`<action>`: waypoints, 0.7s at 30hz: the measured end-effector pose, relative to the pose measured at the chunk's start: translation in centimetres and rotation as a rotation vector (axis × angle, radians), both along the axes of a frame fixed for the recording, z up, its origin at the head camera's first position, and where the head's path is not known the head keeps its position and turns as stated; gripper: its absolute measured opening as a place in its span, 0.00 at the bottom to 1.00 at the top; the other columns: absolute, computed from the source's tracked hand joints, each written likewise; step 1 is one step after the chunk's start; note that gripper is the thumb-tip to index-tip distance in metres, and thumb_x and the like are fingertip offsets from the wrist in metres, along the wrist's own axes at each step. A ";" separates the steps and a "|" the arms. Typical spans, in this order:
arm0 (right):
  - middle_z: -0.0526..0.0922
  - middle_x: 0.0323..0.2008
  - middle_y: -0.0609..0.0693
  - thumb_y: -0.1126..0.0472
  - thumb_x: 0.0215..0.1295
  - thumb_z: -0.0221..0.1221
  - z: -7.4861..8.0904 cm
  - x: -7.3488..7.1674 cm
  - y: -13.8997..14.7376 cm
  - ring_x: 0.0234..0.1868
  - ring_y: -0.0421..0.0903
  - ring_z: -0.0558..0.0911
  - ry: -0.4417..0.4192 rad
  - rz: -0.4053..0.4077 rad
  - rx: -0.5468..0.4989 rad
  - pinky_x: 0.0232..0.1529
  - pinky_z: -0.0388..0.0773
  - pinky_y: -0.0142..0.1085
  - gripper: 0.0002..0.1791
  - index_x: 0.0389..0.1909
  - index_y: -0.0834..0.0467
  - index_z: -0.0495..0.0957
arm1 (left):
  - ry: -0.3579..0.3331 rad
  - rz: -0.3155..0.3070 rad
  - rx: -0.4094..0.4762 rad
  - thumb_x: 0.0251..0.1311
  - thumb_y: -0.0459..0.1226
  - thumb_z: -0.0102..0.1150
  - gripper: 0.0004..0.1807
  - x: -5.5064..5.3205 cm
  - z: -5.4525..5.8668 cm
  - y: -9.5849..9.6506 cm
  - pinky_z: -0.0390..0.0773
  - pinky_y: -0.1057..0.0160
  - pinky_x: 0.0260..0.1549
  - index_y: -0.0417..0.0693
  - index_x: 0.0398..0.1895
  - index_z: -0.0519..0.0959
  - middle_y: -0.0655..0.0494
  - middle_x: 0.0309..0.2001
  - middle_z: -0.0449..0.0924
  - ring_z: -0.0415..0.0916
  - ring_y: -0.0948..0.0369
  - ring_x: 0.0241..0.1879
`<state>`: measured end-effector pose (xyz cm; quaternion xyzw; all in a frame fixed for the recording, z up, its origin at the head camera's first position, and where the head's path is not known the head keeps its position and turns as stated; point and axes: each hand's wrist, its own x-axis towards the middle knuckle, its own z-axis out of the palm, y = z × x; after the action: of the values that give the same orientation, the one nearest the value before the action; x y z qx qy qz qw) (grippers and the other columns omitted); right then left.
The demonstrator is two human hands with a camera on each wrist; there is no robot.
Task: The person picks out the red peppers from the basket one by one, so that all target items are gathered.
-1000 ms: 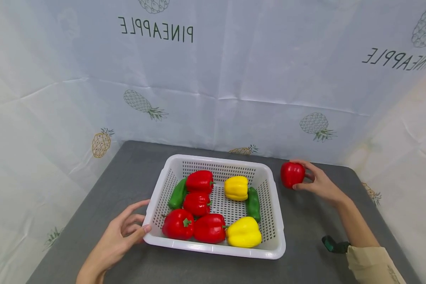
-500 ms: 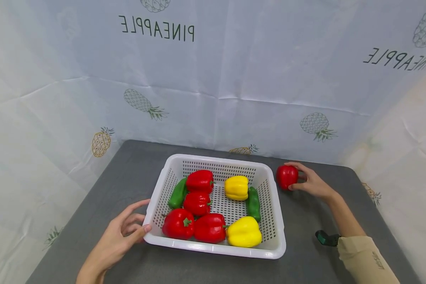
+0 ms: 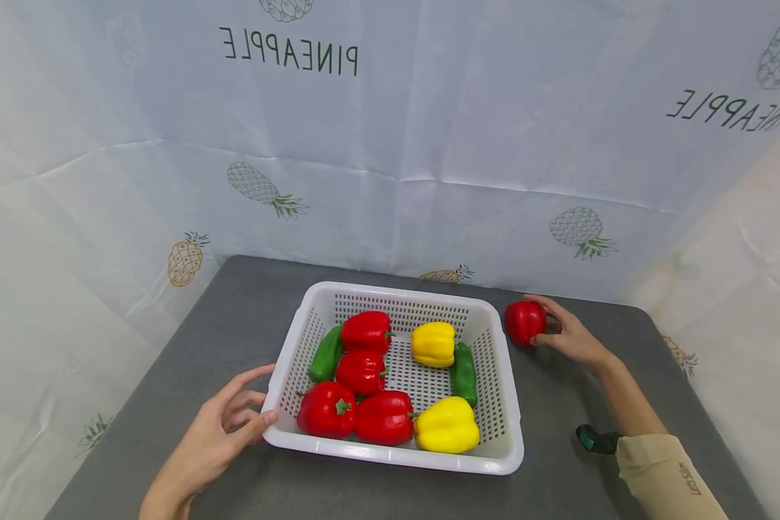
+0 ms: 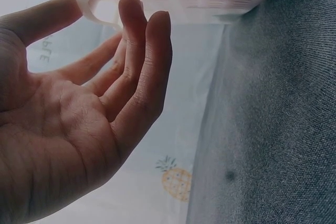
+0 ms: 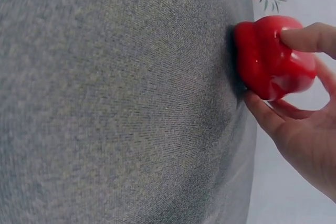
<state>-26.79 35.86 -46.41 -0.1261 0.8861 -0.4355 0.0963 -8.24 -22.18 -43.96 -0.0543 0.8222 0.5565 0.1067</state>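
One red bell pepper (image 3: 523, 323) in the right hand (image 3: 573, 338), grip clamped on it, thumb one side, fingers the other; pepper sits at the back of the grey worktop (image 3: 546, 412), just right of the white basket (image 3: 390, 453). Left hand (image 3: 211, 433) at the basket's near-left corner, grip on the rim, thumb and index finger touching it. Inside the basket: four red peppers (image 3: 385, 419), two yellow peppers (image 3: 447, 426), two long green peppers (image 3: 464, 374). Pineapple-print cloth (image 3: 396, 130) behind. Beige sleeve (image 3: 668, 473) on right arm.
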 end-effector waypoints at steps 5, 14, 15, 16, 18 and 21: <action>0.60 0.81 0.70 0.67 0.67 0.67 0.0 0.1 -0.1 0.74 0.79 0.67 -0.006 -0.016 -0.009 0.64 0.77 0.73 0.48 0.85 0.59 0.55 | -0.010 0.006 -0.014 0.70 0.41 0.72 0.42 0.0 0.0 0.0 0.87 0.63 0.40 0.51 0.83 0.62 0.41 0.58 0.87 0.89 0.61 0.38; 0.57 0.82 0.71 0.66 0.66 0.69 0.7 0.2 0.3 0.77 0.80 0.63 -0.003 -0.003 0.003 0.66 0.74 0.75 0.51 0.86 0.58 0.53 | -0.005 0.001 0.001 0.70 0.40 0.72 0.42 0.0 -0.1 0.0 0.87 0.63 0.40 0.51 0.83 0.62 0.40 0.58 0.87 0.88 0.61 0.38; 0.56 0.83 0.71 0.66 0.65 0.69 1.0 0.2 0.3 0.78 0.80 0.62 0.001 -0.003 0.006 0.68 0.71 0.76 0.51 0.86 0.58 0.53 | -0.002 -0.001 0.006 0.70 0.40 0.72 0.42 0.0 -0.1 0.0 0.87 0.63 0.40 0.50 0.83 0.62 0.40 0.58 0.87 0.88 0.61 0.38; 0.55 0.83 0.71 0.66 0.65 0.69 1.3 0.1 0.4 0.78 0.80 0.61 0.007 -0.006 0.015 0.68 0.70 0.77 0.51 0.86 0.58 0.53 | 0.001 -0.002 0.008 0.70 0.40 0.72 0.42 0.0 -0.1 0.0 0.88 0.63 0.40 0.50 0.83 0.62 0.40 0.58 0.87 0.88 0.61 0.38; 0.53 0.84 0.71 0.66 0.65 0.68 1.9 0.0 0.5 0.79 0.80 0.58 0.006 -0.023 0.027 0.69 0.66 0.79 0.52 0.86 0.58 0.52 | 0.010 -0.006 0.015 0.70 0.39 0.71 0.42 0.0 -0.1 -0.1 0.88 0.63 0.40 0.50 0.83 0.62 0.39 0.58 0.87 0.88 0.61 0.37; 0.51 0.85 0.72 0.64 0.67 0.68 2.9 -0.1 0.5 0.80 0.82 0.57 -0.001 -0.050 0.045 0.69 0.64 0.81 0.52 0.87 0.57 0.50 | 0.022 -0.010 0.018 0.70 0.39 0.71 0.42 0.1 -0.1 -0.1 0.88 0.63 0.40 0.49 0.83 0.62 0.38 0.58 0.87 0.88 0.61 0.37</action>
<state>-26.86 36.37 -43.53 -0.1013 0.8984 -0.4180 0.0886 -8.17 -22.28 -44.04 -0.0430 0.8185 0.5640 0.1007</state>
